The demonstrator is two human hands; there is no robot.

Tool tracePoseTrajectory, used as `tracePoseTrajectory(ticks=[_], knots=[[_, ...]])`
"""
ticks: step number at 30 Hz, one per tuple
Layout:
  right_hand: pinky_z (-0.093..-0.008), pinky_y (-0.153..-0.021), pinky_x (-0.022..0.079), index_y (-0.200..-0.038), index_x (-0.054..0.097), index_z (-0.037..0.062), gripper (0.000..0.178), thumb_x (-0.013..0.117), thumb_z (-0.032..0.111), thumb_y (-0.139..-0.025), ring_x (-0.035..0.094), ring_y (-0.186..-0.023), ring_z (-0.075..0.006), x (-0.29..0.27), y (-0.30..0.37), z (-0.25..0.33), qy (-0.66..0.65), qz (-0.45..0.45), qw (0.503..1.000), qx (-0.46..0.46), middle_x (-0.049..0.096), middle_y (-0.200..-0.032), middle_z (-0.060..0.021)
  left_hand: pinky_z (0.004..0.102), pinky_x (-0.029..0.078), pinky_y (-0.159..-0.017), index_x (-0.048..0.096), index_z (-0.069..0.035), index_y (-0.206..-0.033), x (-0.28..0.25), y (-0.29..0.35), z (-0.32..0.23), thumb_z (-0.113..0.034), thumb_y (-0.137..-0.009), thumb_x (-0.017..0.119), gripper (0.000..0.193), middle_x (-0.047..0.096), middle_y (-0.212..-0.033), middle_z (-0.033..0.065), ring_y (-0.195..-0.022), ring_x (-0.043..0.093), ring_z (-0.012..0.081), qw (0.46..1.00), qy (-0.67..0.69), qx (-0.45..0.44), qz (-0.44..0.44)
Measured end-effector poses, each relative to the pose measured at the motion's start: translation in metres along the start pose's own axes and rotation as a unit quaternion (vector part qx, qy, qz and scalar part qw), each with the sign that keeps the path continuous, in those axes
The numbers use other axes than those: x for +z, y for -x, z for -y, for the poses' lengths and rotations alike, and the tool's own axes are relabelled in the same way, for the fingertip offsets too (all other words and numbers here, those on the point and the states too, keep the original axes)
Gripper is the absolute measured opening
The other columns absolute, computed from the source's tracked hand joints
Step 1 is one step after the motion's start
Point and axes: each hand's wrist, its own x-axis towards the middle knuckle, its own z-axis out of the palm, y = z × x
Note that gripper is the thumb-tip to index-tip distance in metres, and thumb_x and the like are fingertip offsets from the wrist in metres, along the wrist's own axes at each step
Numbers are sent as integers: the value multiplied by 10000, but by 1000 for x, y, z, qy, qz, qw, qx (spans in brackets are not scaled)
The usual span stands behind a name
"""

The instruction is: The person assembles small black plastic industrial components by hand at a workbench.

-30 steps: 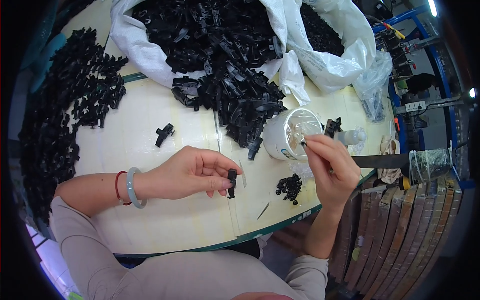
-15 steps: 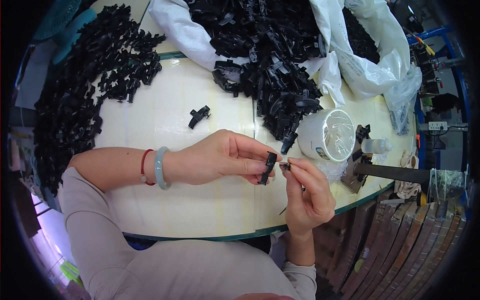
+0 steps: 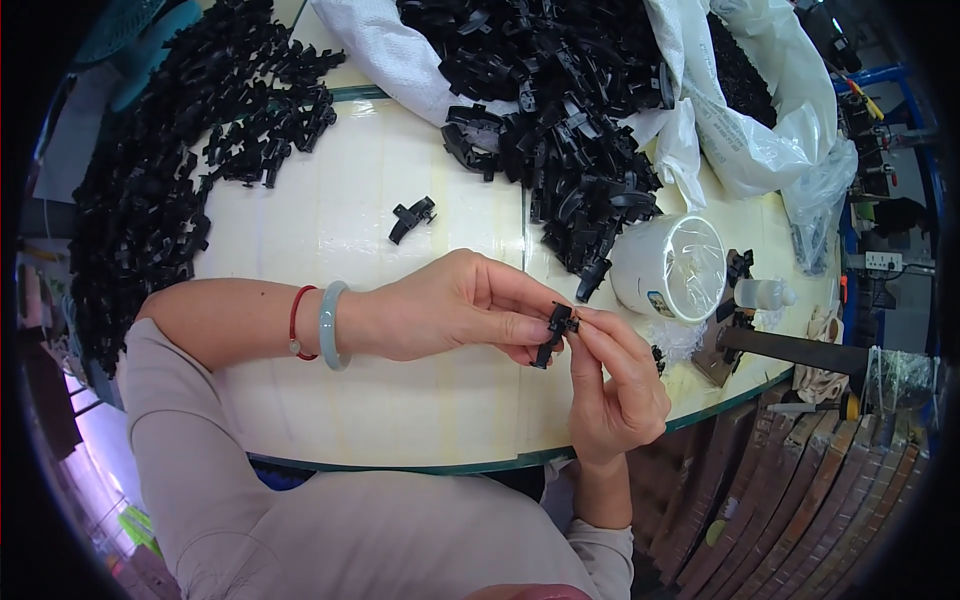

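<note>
Between thumb and fingers, my left hand (image 3: pixel 450 312) grips a black plastic clip part (image 3: pixel 550 340) over the table's near right half. My right hand (image 3: pixel 618 378) meets it there, pinching a small dark piece (image 3: pixel 572 325) against the part's upper right side. Fingertips hide much of that small piece, so its exact shape is unclear. Beyond my left hand, a single black part (image 3: pixel 411 219) lies by itself on the table. A red cord and a pale bangle circle my left wrist.
Black parts form a heap (image 3: pixel 570 130) spilling from a white sack (image 3: pixel 385 50), and another pile (image 3: pixel 140 200) covers the left side. At right stand a white tub (image 3: pixel 640 270) lined with plastic, a small bottle (image 3: pixel 762 293) and a dark metal bar (image 3: pixel 795 346). The table edge (image 3: pixel 420 468) curves close to my body.
My hands have come together: the small piece, held apart from the clip part before, now touches it. The whole view has shifted slightly.
</note>
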Motion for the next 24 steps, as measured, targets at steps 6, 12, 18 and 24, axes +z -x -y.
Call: tracePoseTrajectory(ticks=[6,12,18,24], knots=[[-307,-707,565,-970,652,-45,244,693,-111,-739,682,-832,-264,-5,3,1,51,40,996,-54,673,-957,-192,253,527,-782,578,32,-1205,0,-1,2,-63,-921,573,299,663,-1007,91,-874,634,123,1000,-19,3,10],[-299,-692,566,-994,643,-50,267,704,-84,-736,685,-828,-267,2,4,-4,-3,21,998,-55,669,-984,-204,247,529,-765,602,34,-1165,0,6,3,-63,-908,590,275,664,-994,80,-845,633,113,999,-47,-25,-6],[-316,-644,547,-973,668,-37,285,723,-60,-694,670,-800,-285,-37,39,-20,162,-23,986,21,665,-986,-141,209,546,-670,615,44,-1122,-20,25,-22,-55,-877,628,265,664,-932,83,-741,644,103,906,-285,16,-312],[-338,-655,496,-916,675,29,245,709,-41,-684,578,-797,-245,-90,30,-34,266,57,956,112,610,-901,-69,170,511,-564,620,33,-1115,-49,74,-31,-3,-849,651,270,616,-903,36,-663,633,85,791,-363,75,-487]])
